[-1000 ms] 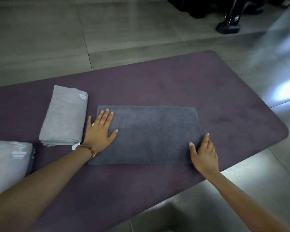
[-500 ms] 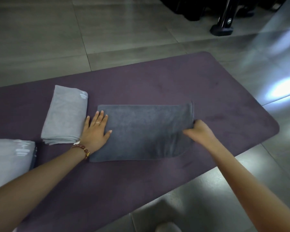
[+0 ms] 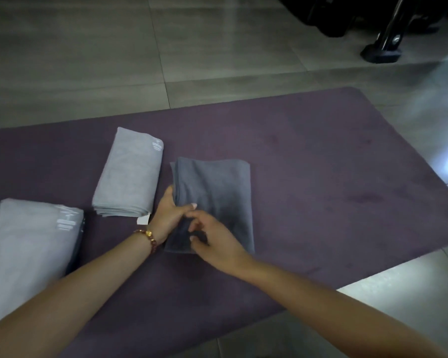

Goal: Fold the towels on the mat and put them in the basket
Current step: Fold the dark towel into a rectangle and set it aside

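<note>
A dark grey towel (image 3: 217,192), folded in half, lies in the middle of the purple mat (image 3: 321,182). My left hand (image 3: 170,215) grips its left edge, thumb on top of the cloth. My right hand (image 3: 212,239) rests on the towel's near left corner with curled fingers pinching the cloth. A folded light grey towel (image 3: 130,177) lies just to the left. Another folded light grey towel (image 3: 29,249) sits at the far left on a dark one. No basket is in view.
Grey floor tiles (image 3: 217,47) surround the mat. A black stand base (image 3: 383,52) and dark equipment stand at the far right. The mat's near edge runs diagonally at the lower right, with bright tile beyond it.
My right hand lifted the dark towel's right edge and carried it over to the left edge, halving the towel. My left hand went from lying flat to gripping the left edge.
</note>
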{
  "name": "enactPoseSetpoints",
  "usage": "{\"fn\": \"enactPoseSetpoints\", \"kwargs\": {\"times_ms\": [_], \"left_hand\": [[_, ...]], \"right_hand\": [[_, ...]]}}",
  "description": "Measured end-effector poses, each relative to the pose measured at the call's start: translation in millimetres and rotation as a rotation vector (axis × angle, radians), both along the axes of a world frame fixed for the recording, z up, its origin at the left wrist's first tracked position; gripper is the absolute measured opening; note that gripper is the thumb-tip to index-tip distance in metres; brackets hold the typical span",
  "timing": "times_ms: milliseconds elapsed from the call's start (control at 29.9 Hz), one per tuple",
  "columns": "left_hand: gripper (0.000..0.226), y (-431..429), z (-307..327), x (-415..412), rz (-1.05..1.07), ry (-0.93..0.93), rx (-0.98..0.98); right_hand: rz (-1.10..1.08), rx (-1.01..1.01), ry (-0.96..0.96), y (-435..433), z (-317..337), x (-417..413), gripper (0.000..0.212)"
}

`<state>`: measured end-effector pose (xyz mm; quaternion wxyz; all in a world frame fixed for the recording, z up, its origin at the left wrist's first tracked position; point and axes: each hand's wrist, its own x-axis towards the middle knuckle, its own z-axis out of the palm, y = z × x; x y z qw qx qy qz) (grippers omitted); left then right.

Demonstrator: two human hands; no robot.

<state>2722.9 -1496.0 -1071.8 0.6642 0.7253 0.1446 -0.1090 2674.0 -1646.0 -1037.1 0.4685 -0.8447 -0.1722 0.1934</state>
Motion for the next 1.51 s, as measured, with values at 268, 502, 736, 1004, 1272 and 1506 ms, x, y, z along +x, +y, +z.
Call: {"fn": "enactPoseSetpoints", "kwargs": {"times_ms": [268, 502, 736, 1004, 1272, 1506], "left_hand": [[0.03, -9, -3, -37, 0.22, -0.176, 0.382], [0.015, -1, -12, -44, 0.274, -0.097, 0.366], [0.021, 0, -12, -51, 0.304, -0.072, 0.26], [0.055, 2, -18, -61, 0.154, -0.125, 0.198], [0.075, 12, 0, -51, -0.231, -0.451, 0.499], [0.075, 7, 3, -44, -0.409, -0.627, 0.742]], "right_hand": [[-0.173, -0.259, -0.333, -32, -1, 107, 0.047], [0.153, -0.578, -0.067, 27, -12, 183, 0.05], [0.169, -0.239, -0.116, 48, -20, 202, 0.011], [0.287, -0.357, -0.056, 45, -20, 207, 0.035], [0.379, -0.314, 0.142, 18, -3, 213, 0.058], [0.489, -0.334, 0.401, 16, 19, 213, 0.064]]}}
